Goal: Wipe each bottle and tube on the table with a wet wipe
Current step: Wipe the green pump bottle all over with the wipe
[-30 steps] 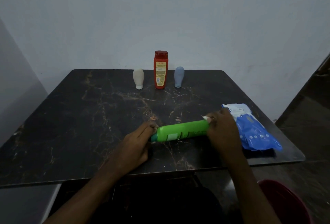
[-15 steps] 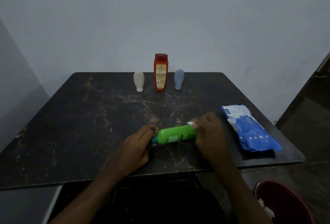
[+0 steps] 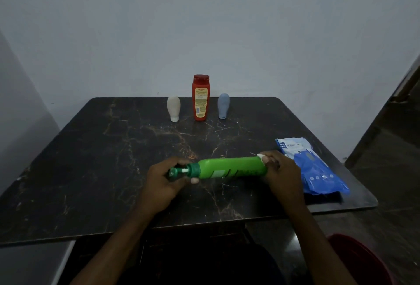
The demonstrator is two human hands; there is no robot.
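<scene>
Flanking red bottle (image 3: pixel 201 98): white tube (image 3: pixel 173 108), blue tube (image 3: pixel 223 105).

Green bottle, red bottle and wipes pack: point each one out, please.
green bottle (image 3: pixel 229 170), head view, middle of its body, lying sideways between both hands
red bottle (image 3: pixel 201 100), head view, on its label, standing upright
wipes pack (image 3: pixel 318 171), head view, on its blue wrapper

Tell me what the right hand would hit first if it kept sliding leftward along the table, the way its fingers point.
The right hand already grips the green bottle's base with a wipe. Along the bottle, it would probably meet the left hand at the cap end.
</scene>
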